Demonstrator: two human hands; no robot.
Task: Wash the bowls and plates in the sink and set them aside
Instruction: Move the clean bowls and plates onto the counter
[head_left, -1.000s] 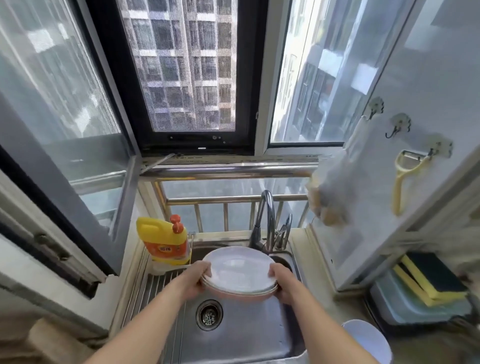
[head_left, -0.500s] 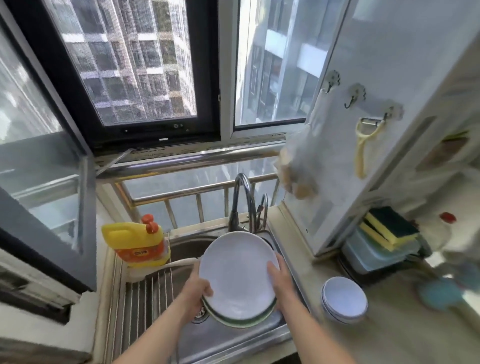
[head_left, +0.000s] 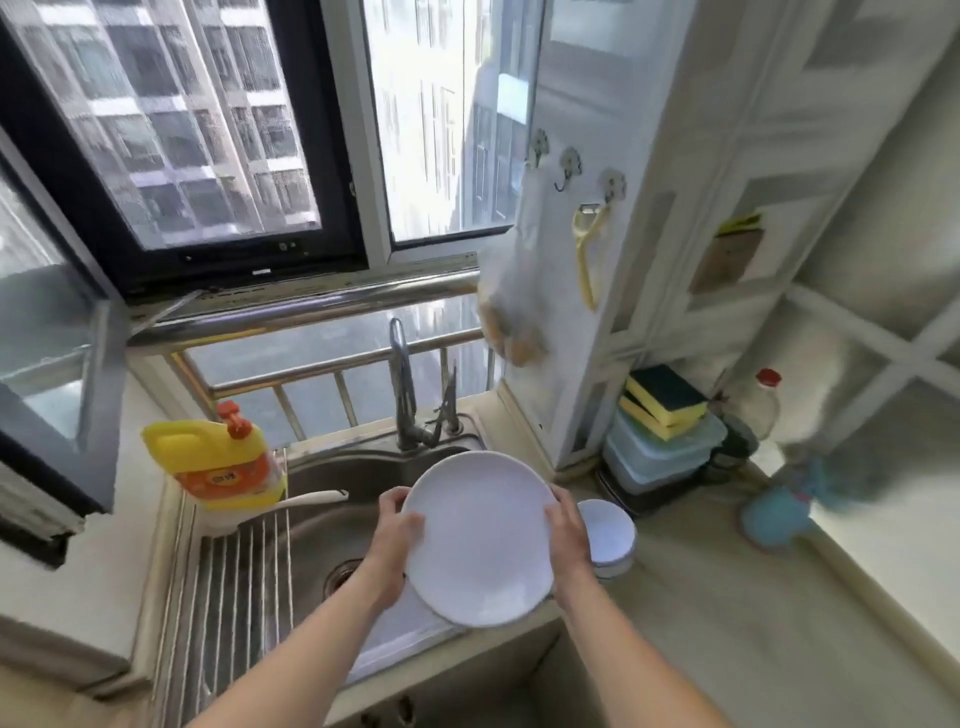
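Left hand fingers: curled over the left rim of the plates, thumb on the upper face, clamped on the stack.
Right hand fingers: wrapped round the right rim of the same stack, thumb on top, clamped likewise.
Left hand: grips the stack from the sink side; forearm enters from the bottom edge.
Right hand: grips the stack from the counter side; forearm enters from the lower right.
Plates: white, round, tilted toward the camera; a second rim shows under the top plate at the lower edge. Held above the right rim of the sink and the counter edge, touching neither that can be seen.
Bowls: white, stacked on the counter, just beside the right hand and partly hidden by it.
Sink: stainless steel, drain visible left of the left wrist; faucet at the rear rim.
Drain rack: metal rods across the sink's left part.
Detergent bottle: yellow, red cap, orange label; label writing is blurred and not readable.
Sponges: yellow and dark green, on top of clear lidded containers at the cabinet foot.
Peeler: yellow, hanging from a hook on the cabinet side.
Writing elsewhere: none legible.
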